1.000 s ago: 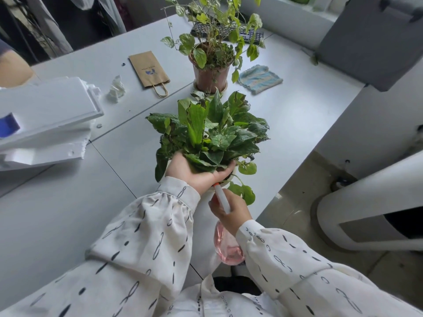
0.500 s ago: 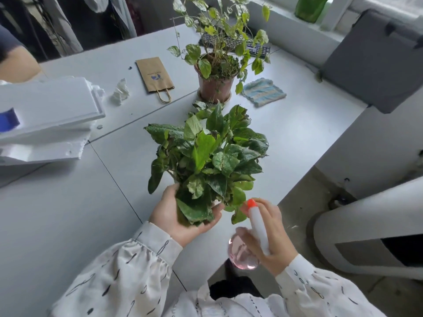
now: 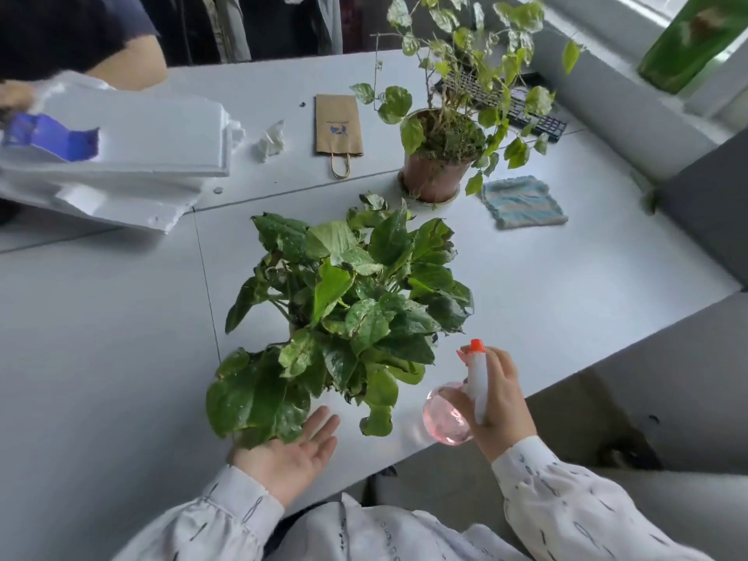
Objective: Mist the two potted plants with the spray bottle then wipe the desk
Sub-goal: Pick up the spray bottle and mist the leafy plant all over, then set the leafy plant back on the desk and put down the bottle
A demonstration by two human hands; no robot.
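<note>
Currently: spray bottle (image 3: 461, 402) in right hand (image 3: 500, 402) grip, nozzle beside near plant (image 3: 348, 313) on worktop (image 3: 101, 338); left hand (image 3: 289, 449) released, palm up. Best aim across leaves; far plant (image 3: 445, 127) unattended.

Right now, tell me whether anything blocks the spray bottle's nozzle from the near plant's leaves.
Nothing visible does. The spray bottle, held in the right hand, sits just right of the near plant, with open air between its orange nozzle and the leaves. The left hand lies open, palm up, below the leaves, outside that gap.
</note>
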